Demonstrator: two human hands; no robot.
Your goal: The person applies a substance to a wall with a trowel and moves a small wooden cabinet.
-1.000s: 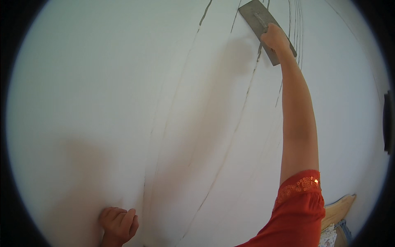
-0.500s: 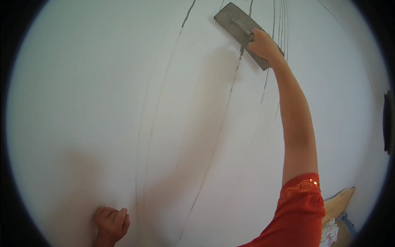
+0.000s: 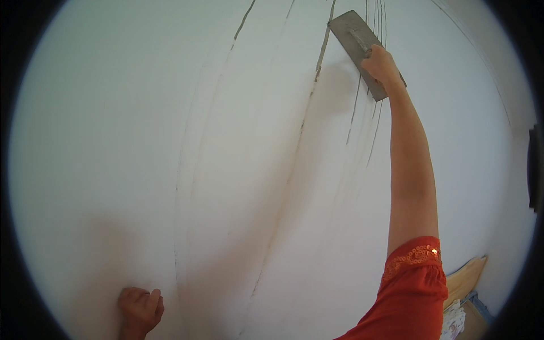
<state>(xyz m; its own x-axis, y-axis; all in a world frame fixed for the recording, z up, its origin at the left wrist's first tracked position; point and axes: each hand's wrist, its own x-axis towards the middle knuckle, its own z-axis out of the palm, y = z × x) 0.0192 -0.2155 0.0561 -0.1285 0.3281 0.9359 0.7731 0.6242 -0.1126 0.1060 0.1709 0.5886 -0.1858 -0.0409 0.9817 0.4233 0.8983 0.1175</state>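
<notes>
My right hand (image 3: 381, 67) is closed on the handle of a grey rectangular plastering trowel (image 3: 354, 42), its plate lying tilted against a white wall (image 3: 113, 130) high at the right. Thin dark, uneven lines run down the wall, some passing under the trowel, others fading lower down. My bare right forearm and red sleeve reach up from the lower right. My left hand (image 3: 141, 309) is low at the left, fingers curled against the wall. I cannot make out whether it holds anything.
At the lower right are a wooden board (image 3: 464, 275), a patterned white cloth or bag (image 3: 453, 323) and some blue-grey item (image 3: 480, 307). A dark object (image 3: 532, 167) is at the right rim, beside the corner where another wall meets this one.
The trowel swung down-left, then back to the right, and sits more upright. The wall's lines have shifted left in the view, and my left hand appears further left.
</notes>
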